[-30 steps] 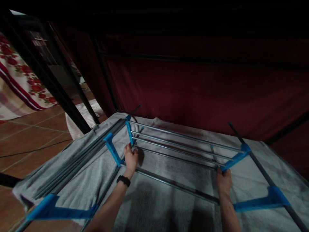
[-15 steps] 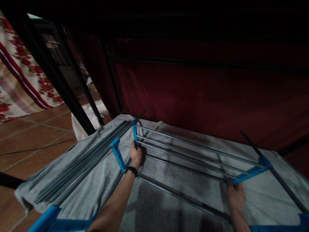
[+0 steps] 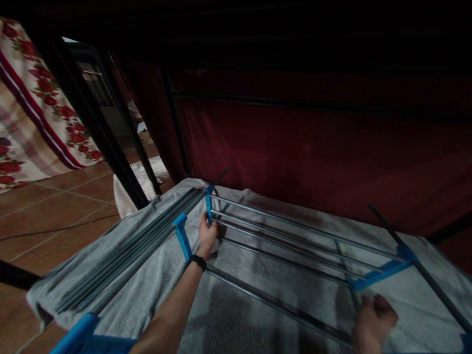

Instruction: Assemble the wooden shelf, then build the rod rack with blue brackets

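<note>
A rack of grey metal tubes (image 3: 283,223) and blue plastic brackets lies on a grey blanket (image 3: 236,314). My left hand (image 3: 208,233) is closed around the lower end of the blue bracket (image 3: 209,206) at the rack's far left; a black band circles that wrist. Below the right-hand blue bracket (image 3: 383,274), my right hand (image 3: 374,322) is apart from it, fingers loosely bent and separated, with nothing visible in them. Another blue bracket (image 3: 182,236) stands left of my left wrist. A larger blue piece (image 3: 79,337) shows at the lower left.
Several loose grey tubes (image 3: 136,246) lie side by side on the blanket's left. Dark frame posts (image 3: 99,132) rise at the left, and a dark red cloth (image 3: 295,142) hangs behind. Beyond are a tiled floor (image 3: 73,206) with a cable and a flowered cloth (image 3: 47,108).
My right hand has let go of the right-hand blue bracket and moved down and slightly right. My left hand keeps its hold on the left bracket. The view has shifted slightly.
</note>
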Demonstrator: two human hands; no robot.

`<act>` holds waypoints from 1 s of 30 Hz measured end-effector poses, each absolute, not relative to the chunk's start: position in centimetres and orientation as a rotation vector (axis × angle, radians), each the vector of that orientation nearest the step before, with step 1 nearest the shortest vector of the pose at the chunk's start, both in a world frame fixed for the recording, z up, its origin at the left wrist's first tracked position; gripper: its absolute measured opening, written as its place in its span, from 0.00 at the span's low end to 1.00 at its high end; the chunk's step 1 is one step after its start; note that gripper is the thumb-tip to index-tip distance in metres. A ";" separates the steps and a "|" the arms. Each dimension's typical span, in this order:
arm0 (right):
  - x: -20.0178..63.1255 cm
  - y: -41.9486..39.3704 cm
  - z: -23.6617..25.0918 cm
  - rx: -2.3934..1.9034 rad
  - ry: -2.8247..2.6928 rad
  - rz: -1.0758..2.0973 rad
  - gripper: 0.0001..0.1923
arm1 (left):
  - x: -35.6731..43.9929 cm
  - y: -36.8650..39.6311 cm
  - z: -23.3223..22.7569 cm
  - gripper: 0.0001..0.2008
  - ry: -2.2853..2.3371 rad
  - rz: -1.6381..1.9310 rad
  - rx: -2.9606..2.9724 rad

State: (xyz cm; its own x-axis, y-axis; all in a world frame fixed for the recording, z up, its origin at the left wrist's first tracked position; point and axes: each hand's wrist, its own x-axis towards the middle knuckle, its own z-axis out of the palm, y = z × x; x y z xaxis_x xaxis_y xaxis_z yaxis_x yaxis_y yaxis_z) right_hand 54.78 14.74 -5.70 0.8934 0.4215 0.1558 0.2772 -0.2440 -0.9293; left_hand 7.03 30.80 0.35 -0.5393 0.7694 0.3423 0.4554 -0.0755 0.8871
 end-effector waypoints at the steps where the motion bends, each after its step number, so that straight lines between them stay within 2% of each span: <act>1: 53.0 14.5 -5.1 -1.762 -0.484 0.178 0.26 | 7.3 30.9 0.8 0.24 1.901 1.674 1.311; 3: 48.4 14.7 -3.4 -1.537 -0.645 0.445 0.20 | 7.5 31.1 1.6 0.23 1.851 1.707 1.286; 6: 41.3 16.8 -0.7 -1.184 -0.643 0.957 0.21 | 7.4 31.7 2.3 0.21 1.813 1.751 1.270; 8: 37.8 18.9 0.6 -1.040 -0.580 1.159 0.22 | 7.2 32.0 2.6 0.19 1.818 1.752 1.279; 11: 35.2 21.8 1.6 -0.908 -0.515 1.343 0.17 | 7.2 32.2 2.9 0.16 1.837 1.696 1.324; 14: 34.6 23.5 2.3 -0.803 -0.453 1.374 0.12 | 7.6 32.3 3.1 0.14 1.888 1.648 1.302; 22: 34.0 24.0 4.4 -0.737 -0.391 1.391 0.09 | 8.2 32.8 2.8 0.15 1.876 1.754 1.259; 30: 34.0 24.1 4.8 -0.758 -0.396 1.359 0.11 | 8.6 33.3 2.8 0.15 1.723 1.946 1.097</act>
